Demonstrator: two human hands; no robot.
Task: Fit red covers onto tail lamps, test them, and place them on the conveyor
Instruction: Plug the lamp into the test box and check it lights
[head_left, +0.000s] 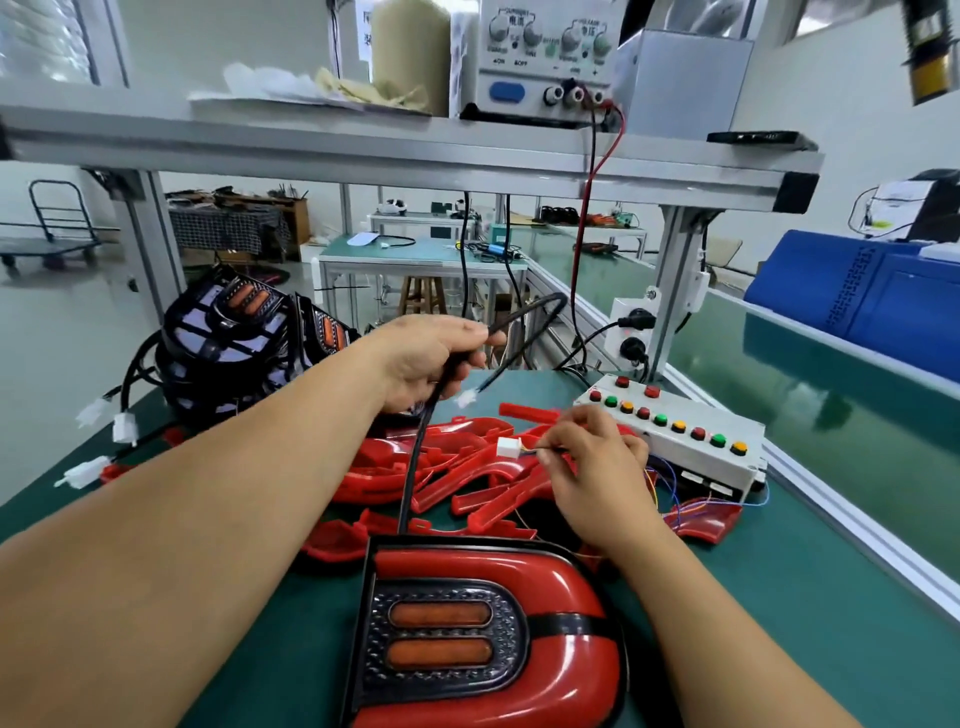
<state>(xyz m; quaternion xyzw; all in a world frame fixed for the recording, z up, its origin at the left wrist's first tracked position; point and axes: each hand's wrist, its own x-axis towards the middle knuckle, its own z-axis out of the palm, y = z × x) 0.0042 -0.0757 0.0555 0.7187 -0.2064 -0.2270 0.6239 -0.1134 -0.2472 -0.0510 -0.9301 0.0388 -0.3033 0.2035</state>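
Note:
A tail lamp (483, 634) with a red cover fitted lies on the green mat in front of me, two orange lenses facing up. Its black cable (415, 457) rises to my left hand (426, 358), which grips it; the cable loops on and ends in a small white plug (466, 399) hanging below that hand. My right hand (592, 462) pinches the thin coloured wires of a white connector (508, 447) that leads to the test box (680, 436). Loose red covers (457, 467) are piled between the lamp and the box.
A stack of uncovered black tail lamps (234, 348) with dangling white plugs sits at the left. The green conveyor belt (810, 395) runs along the right behind an aluminium rail. A power supply (545, 57) stands on the overhead shelf, its red and black leads hanging down.

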